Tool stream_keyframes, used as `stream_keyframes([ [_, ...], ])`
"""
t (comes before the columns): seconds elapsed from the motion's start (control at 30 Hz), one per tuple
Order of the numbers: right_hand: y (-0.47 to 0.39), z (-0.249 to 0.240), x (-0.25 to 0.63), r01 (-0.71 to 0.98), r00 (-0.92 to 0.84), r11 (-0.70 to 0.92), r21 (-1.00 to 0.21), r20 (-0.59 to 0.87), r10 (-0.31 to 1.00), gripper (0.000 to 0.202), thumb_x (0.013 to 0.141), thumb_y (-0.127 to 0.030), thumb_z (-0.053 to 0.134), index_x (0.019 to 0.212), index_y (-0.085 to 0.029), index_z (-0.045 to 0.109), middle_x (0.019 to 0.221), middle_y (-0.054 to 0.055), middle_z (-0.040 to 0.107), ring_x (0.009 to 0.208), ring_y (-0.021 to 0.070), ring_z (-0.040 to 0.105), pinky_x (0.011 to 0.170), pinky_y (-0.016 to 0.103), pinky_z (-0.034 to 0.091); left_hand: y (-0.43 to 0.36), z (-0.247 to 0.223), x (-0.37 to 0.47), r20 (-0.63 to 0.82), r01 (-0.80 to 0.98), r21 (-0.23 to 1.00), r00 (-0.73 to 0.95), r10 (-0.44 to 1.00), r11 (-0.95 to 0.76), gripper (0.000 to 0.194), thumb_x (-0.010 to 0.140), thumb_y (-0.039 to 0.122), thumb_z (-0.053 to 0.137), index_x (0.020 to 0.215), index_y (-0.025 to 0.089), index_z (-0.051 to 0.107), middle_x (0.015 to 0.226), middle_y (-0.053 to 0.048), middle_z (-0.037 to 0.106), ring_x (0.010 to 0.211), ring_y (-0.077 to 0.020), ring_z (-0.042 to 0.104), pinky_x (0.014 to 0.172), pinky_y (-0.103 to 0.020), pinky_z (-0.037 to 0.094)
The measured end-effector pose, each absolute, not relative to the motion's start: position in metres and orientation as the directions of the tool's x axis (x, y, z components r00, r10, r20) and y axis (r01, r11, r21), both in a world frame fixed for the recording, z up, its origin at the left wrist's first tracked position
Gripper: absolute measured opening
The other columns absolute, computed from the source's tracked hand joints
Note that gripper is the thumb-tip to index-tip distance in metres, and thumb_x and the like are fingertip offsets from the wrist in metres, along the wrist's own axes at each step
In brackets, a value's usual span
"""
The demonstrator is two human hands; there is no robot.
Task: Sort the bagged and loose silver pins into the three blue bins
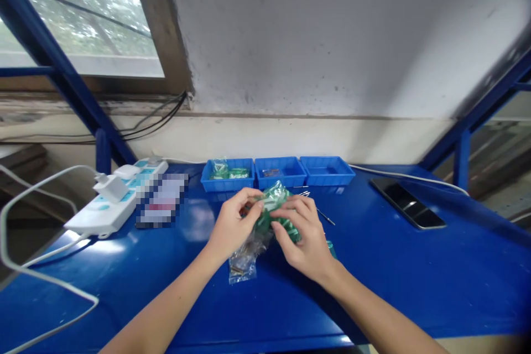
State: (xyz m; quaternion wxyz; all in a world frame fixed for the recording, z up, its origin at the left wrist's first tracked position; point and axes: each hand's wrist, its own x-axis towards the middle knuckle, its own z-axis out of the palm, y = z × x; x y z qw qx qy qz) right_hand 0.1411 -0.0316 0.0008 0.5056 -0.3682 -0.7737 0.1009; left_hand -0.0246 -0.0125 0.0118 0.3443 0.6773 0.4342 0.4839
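Note:
Between both hands, above the blue table, is a crinkled green plastic bag (274,197). My left hand (238,220) pinches its left side with thumb and forefinger. Curled round its right side are the fingers of my right hand (302,232); what lies inside the bag I cannot make out. Just below, a clear plastic bag (244,265) with small brass-coloured metal pieces rests on the table, its upper part partly hidden by my left hand. Behind my right hand lie several thin metal rods (326,217), and a bit of green plastic (331,248) shows beside my right wrist.
Three blue bins stand along the back: the left bin (227,185) holds green packets, the middle bin (281,181) a small packet, beside the right bin (327,180). A white power strip (120,199) with cables lies left, a black phone (409,203) right. Blue posts flank the blue table (394,282).

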Motion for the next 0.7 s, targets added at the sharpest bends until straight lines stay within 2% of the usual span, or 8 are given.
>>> stream_keyframes([
  [0.07,-0.028,0.0,0.143,0.377,-0.112,0.54,-0.753,0.542,0.833,0.017,0.085,-0.034,0.052,0.084,-0.021,0.064,0.081,0.004,0.06,0.085,0.0207,0.053,0.079,0.039,0.045,-0.015,0.01,-0.024,0.602,0.421,0.661,0.196,0.774,-0.621,0.014,0.087,0.016,0.052,0.095,0.021,0.062,0.088,-0.003,0.061,0.082,-0.0156,0.057,0.073,-0.03,0.045],
  [0.13,-0.023,-0.002,0.145,0.221,-0.067,0.344,-0.913,0.337,0.939,0.032,0.089,-0.042,0.044,0.078,-0.019,0.062,0.071,0.003,0.058,0.068,0.0161,0.051,0.065,0.032,0.044,-0.017,0.006,-0.023,0.725,0.487,0.44,0.303,0.619,-0.754,0.022,0.086,0.011,0.05,0.094,0.024,0.065,0.099,-0.004,0.058,0.095,-0.0176,0.054,0.079,-0.031,0.045],
  [0.23,-0.014,0.006,0.15,0.15,-0.036,0.278,-0.949,0.276,0.96,0.034,0.089,-0.044,0.044,0.079,-0.018,0.063,0.064,0.0,0.054,0.058,0.0126,0.046,0.055,0.027,0.04,-0.017,0.002,-0.021,0.714,0.534,0.352,0.379,0.589,-0.769,0.026,0.087,0.01,0.049,0.099,0.026,0.065,0.114,-0.006,0.05,0.105,-0.0195,0.05,0.08,-0.032,0.047],
  [0.37,0.005,0.056,0.15,0.423,0.129,0.58,-0.696,0.68,0.722,0.023,0.089,-0.035,0.047,0.097,-0.023,0.065,0.086,0.004,0.058,0.077,0.0163,0.052,0.07,0.033,0.044,-0.007,-0.002,-0.028,0.585,0.666,0.463,0.267,0.766,-0.585,0.032,0.088,0.014,0.045,0.117,0.021,0.056,0.117,-0.009,0.052,0.106,-0.0202,0.051,0.091,-0.037,0.045],
  [0.43,0.02,0.084,0.142,0.507,0.206,0.67,-0.542,0.832,0.516,0.026,0.091,-0.032,0.042,0.11,-0.025,0.059,0.099,0.007,0.055,0.09,0.0195,0.053,0.079,0.038,0.044,0.0,-0.005,-0.033,0.505,0.732,0.479,0.222,0.834,-0.485,0.027,0.088,0.016,0.044,0.11,0.019,0.06,0.104,-0.007,0.061,0.099,-0.0207,0.054,0.09,-0.038,0.045],
  [0.5,0.037,0.099,0.131,0.567,0.122,0.716,-0.407,0.901,0.416,0.031,0.092,-0.024,0.037,0.118,-0.026,0.054,0.105,0.009,0.051,0.099,0.0221,0.05,0.085,0.042,0.042,0.005,-0.009,-0.037,0.424,0.795,0.451,0.209,0.881,-0.405,0.022,0.089,0.023,0.045,0.101,0.02,0.064,0.097,-0.006,0.065,0.095,-0.0234,0.055,0.088,-0.041,0.045],
  [0.63,0.058,0.076,0.124,0.634,-0.429,0.758,-0.154,0.745,0.51,0.042,0.081,-0.007,0.04,0.119,-0.021,0.051,0.107,0.011,0.05,0.1,0.0248,0.048,0.084,0.042,0.041,0.005,-0.012,-0.038,0.265,0.875,0.395,0.182,0.947,-0.279,0.033,0.084,0.042,0.052,0.105,0.02,0.064,0.107,-0.009,0.065,0.104,-0.0319,0.053,0.084,-0.046,0.044],
  [0.7,0.059,0.048,0.134,0.676,-0.486,0.718,-0.166,0.632,0.603,0.04,0.077,-0.003,0.041,0.112,-0.018,0.054,0.101,0.011,0.052,0.094,0.0243,0.049,0.08,0.039,0.041,0.002,-0.01,-0.037,0.217,0.876,0.407,0.183,0.959,-0.259,0.034,0.082,0.044,0.053,0.106,0.022,0.063,0.107,-0.008,0.066,0.105,-0.0327,0.053,0.084,-0.046,0.043],
])
